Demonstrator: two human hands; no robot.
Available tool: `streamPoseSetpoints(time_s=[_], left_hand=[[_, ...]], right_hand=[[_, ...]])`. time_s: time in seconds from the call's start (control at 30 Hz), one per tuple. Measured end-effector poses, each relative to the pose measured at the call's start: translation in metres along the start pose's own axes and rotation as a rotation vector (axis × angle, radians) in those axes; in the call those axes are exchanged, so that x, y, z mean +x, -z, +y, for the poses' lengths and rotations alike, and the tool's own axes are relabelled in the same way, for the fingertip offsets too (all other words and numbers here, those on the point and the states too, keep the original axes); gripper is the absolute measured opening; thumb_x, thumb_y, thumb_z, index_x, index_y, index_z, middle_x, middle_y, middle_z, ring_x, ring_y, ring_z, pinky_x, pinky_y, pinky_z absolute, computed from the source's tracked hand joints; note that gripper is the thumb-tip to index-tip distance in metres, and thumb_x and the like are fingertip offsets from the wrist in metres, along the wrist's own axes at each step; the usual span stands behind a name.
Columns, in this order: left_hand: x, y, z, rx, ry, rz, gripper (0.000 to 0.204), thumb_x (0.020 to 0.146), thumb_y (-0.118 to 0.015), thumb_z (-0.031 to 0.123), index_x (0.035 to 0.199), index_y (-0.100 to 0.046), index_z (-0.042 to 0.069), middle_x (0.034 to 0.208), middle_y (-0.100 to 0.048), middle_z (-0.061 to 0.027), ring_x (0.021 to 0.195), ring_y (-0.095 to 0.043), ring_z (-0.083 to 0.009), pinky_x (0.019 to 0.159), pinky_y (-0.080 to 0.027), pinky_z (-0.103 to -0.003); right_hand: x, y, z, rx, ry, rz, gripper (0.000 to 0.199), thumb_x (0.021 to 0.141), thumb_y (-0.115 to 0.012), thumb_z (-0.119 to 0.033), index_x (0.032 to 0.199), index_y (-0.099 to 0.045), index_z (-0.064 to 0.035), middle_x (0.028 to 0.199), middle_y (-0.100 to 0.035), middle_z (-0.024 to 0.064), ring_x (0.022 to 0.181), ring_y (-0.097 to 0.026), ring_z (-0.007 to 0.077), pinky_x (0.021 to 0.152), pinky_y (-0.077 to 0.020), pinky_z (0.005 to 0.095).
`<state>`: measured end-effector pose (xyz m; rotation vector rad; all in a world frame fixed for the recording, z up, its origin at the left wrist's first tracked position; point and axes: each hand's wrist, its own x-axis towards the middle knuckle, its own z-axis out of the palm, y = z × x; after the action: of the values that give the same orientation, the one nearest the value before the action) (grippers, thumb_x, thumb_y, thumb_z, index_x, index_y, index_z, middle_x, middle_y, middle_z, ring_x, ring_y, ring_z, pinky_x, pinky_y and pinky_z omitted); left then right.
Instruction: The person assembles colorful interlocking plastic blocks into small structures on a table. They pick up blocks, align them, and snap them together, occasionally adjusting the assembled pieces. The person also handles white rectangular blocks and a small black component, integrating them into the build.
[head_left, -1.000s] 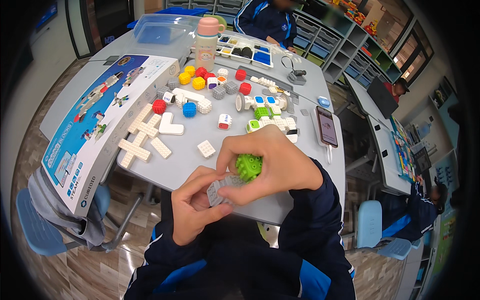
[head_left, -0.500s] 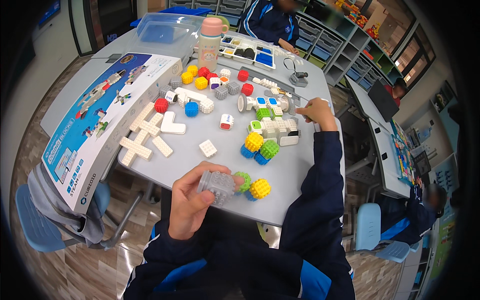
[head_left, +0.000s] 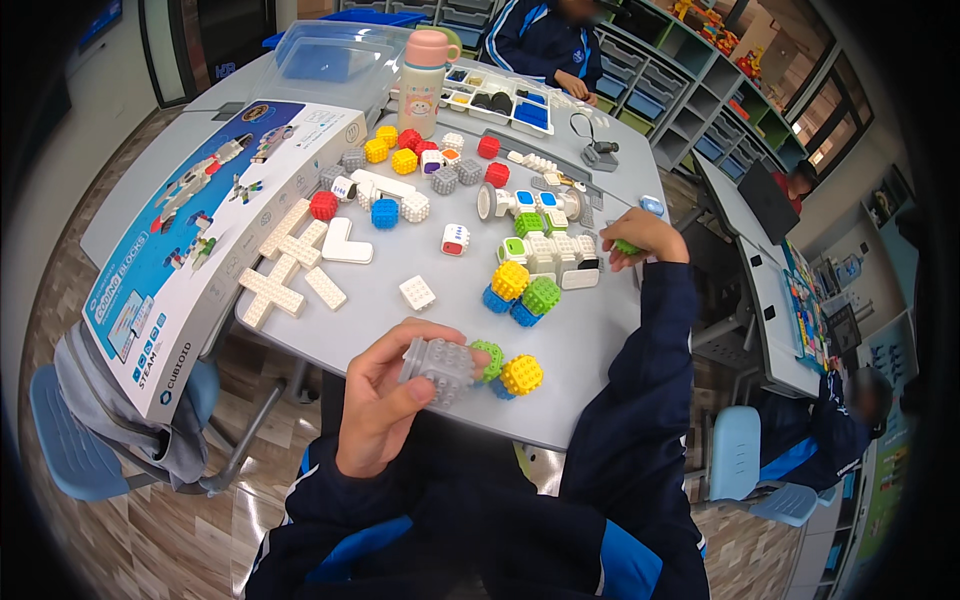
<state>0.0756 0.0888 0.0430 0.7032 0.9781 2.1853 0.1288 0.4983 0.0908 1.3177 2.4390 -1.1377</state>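
Observation:
My left hand (head_left: 385, 395) is closed round a grey studded cube block (head_left: 445, 368) with a flat flange on one side, held above the table's near edge. Just past its fingertips are a green studded block (head_left: 489, 360) and a yellow one (head_left: 522, 375), with blue showing beneath. At the table's right side, my right hand (head_left: 648, 238) has bent fingers round a small green block (head_left: 626, 246), partly hidden by them. Left of it lie a white wheeled block assembly (head_left: 545, 250) and a cluster of yellow, green and blue blocks (head_left: 522, 293).
Loose white plates (head_left: 290, 255) and coloured cube blocks lie at centre and left. A large blue-and-white box (head_left: 220, 220) takes up the left side. Behind stand a pink-topped bottle (head_left: 424, 85), a parts tray (head_left: 500, 105) and a clear bin (head_left: 335, 65). Another person sits across the table.
My right hand has turned inward at the table's right side, and a green block now shows in its fingers. A light blue item has come into sight behind it. My left hand stays nearly still.

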Motion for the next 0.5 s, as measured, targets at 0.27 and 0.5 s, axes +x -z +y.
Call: streamPoseSetpoints(time_s=[0.27,0.5], left_hand=[[0.000,0.001,0.002,0.023,-0.001,0.001,0.067,0.079,-0.077,0.044,0.115,-0.057,-0.009,0.103,-0.066,-0.0224,0.095,-0.070,-0.0292,0.088,-0.057,-0.040],[-0.001,0.002,0.002,-0.002,0.027,-0.032,0.067,0.080,-0.077,0.043,0.117,-0.055,-0.009,0.106,-0.064,-0.0209,0.100,-0.069,-0.0293,0.091,-0.056,-0.041]], right_hand=[[0.043,-0.010,0.021,0.204,0.026,0.081,0.029,0.081,-0.067,-0.014,0.090,-0.066,0.0138,0.082,-0.069,0.0199,0.062,-0.071,0.0275,0.061,-0.0630,0.0328],[0.058,0.001,0.032,0.244,0.214,0.208,0.036,0.084,-0.070,-0.021,0.097,-0.065,0.0125,0.083,-0.068,0.0186,0.064,-0.072,0.0266,0.059,-0.0620,0.0317]])
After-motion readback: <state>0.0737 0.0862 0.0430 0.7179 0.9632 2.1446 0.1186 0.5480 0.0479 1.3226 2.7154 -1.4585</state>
